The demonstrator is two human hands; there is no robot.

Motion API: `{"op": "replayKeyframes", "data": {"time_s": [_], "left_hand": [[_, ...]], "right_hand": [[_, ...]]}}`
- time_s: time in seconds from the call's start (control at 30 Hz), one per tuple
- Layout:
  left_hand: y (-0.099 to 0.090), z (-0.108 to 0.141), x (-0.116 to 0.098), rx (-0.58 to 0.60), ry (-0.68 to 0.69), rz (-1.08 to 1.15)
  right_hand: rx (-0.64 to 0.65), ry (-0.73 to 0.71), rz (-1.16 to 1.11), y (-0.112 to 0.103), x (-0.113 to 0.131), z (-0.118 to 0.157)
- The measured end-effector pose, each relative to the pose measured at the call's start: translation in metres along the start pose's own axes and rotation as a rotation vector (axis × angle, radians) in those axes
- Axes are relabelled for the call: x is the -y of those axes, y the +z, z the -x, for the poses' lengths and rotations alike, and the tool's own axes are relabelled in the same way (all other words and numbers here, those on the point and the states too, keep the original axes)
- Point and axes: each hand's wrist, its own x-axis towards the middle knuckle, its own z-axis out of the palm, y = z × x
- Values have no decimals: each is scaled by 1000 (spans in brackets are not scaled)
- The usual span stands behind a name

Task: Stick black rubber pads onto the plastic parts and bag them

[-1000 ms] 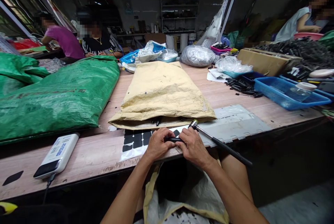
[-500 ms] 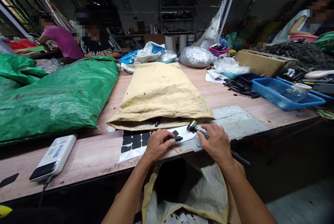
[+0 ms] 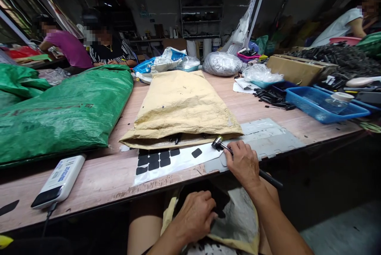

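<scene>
My right hand (image 3: 244, 163) is closed around a small hammer (image 3: 219, 143) with a shiny metal head and a black handle. The hammer head lies over the table's front edge area, close to the mouth of a yellow sack (image 3: 184, 104). Below the table edge, my left hand (image 3: 198, 213) hangs over an open sack (image 3: 241, 223) on my lap. Its fingers are curled, with a gap between thumb and fingers. A small dark shape shows by the fingertips, too unclear to name. A white sheet with black rounded stickers (image 3: 154, 162) lies in front of the yellow sack.
A grey plate (image 3: 268, 138) lies right of the sheet. On the left are a green sack (image 3: 65, 108) and a white power bank (image 3: 59, 181) with a cable. A blue tray (image 3: 323, 108) and black parts (image 3: 274, 99) sit at right. Other people sit across the room.
My left hand has moved from the sheet down to the sack on my lap. The black pen-like piece it held is no longer visible. My right hand keeps the hammer in nearly the same place.
</scene>
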Motion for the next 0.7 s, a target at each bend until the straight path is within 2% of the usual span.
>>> {"op": "replayKeyframes", "data": {"time_s": [0.07, 0.13, 0.23, 0.33, 0.4, 0.47, 0.6, 0.7], "left_hand": [[22, -3, 13, 63, -133, -18], [35, -5, 23, 126, -250, -40], [33, -6, 21, 163, -268, -37], [3, -8, 6, 108, -128, 115], [-29, -15, 1, 36, -34, 256], [-63, -28, 6, -84, -12, 332], [-118, -55, 51, -531, -246, 168], [-138, -66, 88, -729, -435, -27]], "right_hand": [[-7, -1, 5, 1, 0, 1], [-14, -5, 8, 1, 0, 1], [-14, -6, 14, 1, 0, 1], [4, -1, 23, 0, 1, 1], [7, 0, 29, 0, 1, 1], [7, -1, 36, 1, 1, 1], [11, -7, 54, 1, 1, 2], [15, -8, 58, 0, 2, 2]]}}
